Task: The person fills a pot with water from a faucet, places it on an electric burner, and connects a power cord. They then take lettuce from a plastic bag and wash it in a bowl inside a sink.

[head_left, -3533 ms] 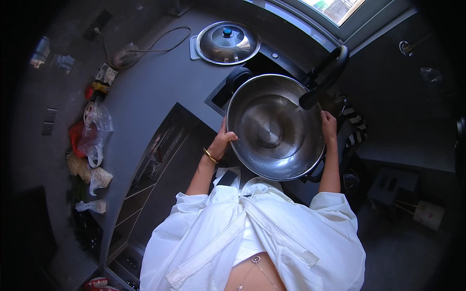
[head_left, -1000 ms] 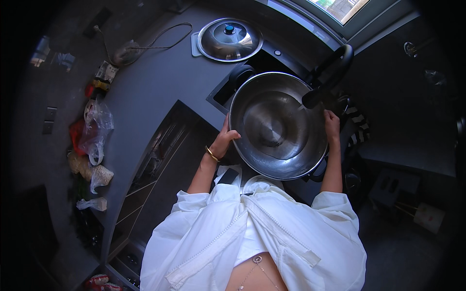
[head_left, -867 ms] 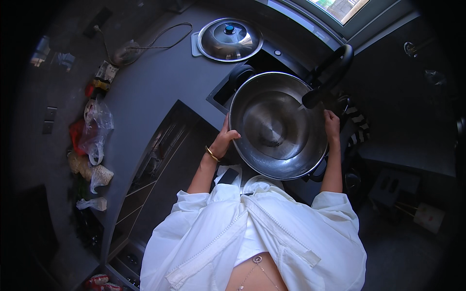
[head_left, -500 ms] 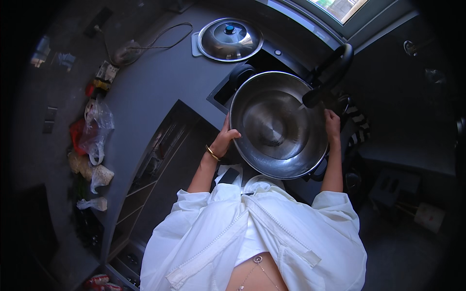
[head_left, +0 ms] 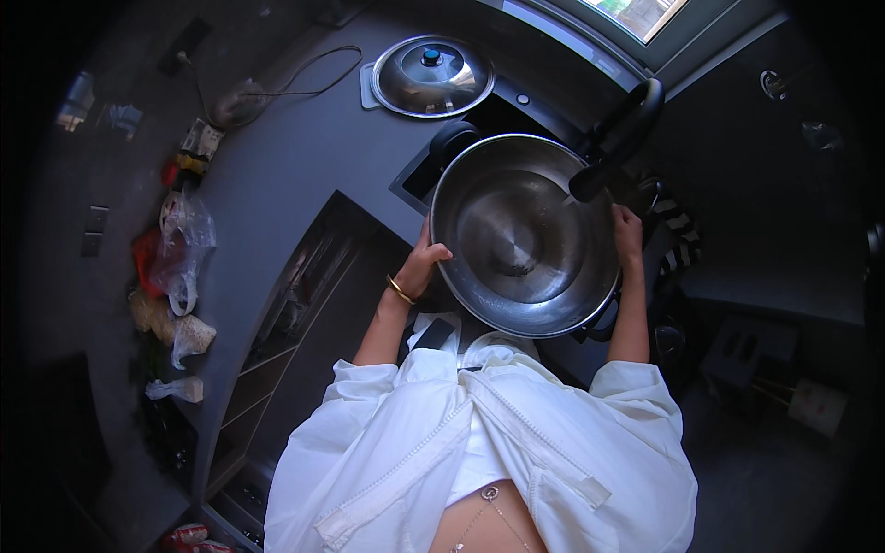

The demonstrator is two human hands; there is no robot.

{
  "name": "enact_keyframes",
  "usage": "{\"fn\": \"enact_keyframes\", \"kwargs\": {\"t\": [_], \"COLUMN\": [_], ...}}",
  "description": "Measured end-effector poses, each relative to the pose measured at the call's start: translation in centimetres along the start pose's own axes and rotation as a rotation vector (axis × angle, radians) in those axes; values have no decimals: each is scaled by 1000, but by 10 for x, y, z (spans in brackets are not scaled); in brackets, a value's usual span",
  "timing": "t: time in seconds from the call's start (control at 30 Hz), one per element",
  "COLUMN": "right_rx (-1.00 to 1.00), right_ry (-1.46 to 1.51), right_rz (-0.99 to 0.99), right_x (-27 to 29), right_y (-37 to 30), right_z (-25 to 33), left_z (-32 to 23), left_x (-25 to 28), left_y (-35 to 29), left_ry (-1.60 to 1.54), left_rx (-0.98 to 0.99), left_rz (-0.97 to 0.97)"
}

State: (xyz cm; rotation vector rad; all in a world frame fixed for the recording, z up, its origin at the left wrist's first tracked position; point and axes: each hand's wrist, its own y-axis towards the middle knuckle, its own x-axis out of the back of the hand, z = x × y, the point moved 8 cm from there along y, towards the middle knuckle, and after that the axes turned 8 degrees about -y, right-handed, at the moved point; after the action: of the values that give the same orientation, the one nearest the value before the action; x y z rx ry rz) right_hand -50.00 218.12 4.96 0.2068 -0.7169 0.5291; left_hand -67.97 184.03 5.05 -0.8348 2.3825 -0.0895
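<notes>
The left hand [head_left: 420,269] and right hand [head_left: 627,238] are grasping opposite sides of a steel pot [head_left: 521,240], right of centre; a black faucet [head_left: 588,181] is overhanging its upper-right rim.

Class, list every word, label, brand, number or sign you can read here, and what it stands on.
None can be read.
Pale package at left: marks too small to read.
Red-and-white packet, lower left: too blurred.
Wide metal pan: no lettering visible.
Domed lid: no lettering visible.
</notes>
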Motion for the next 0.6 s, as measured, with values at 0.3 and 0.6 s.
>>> {"fn": "enact_keyframes", "kwargs": {"t": [0.3, 0.6], "right_rx": [-2, -96], "right_ry": [2, 3], "right_rz": [17, 102], "right_x": [-2, -4], "right_y": [2, 1], "right_z": [-5, -5], "left_z": [-1, 1], "left_x": [-3, -2], "left_y": [0, 1], "left_ry": [-15, -44], "left_rx": [18, 20], "left_rz": [-8, 13]}}
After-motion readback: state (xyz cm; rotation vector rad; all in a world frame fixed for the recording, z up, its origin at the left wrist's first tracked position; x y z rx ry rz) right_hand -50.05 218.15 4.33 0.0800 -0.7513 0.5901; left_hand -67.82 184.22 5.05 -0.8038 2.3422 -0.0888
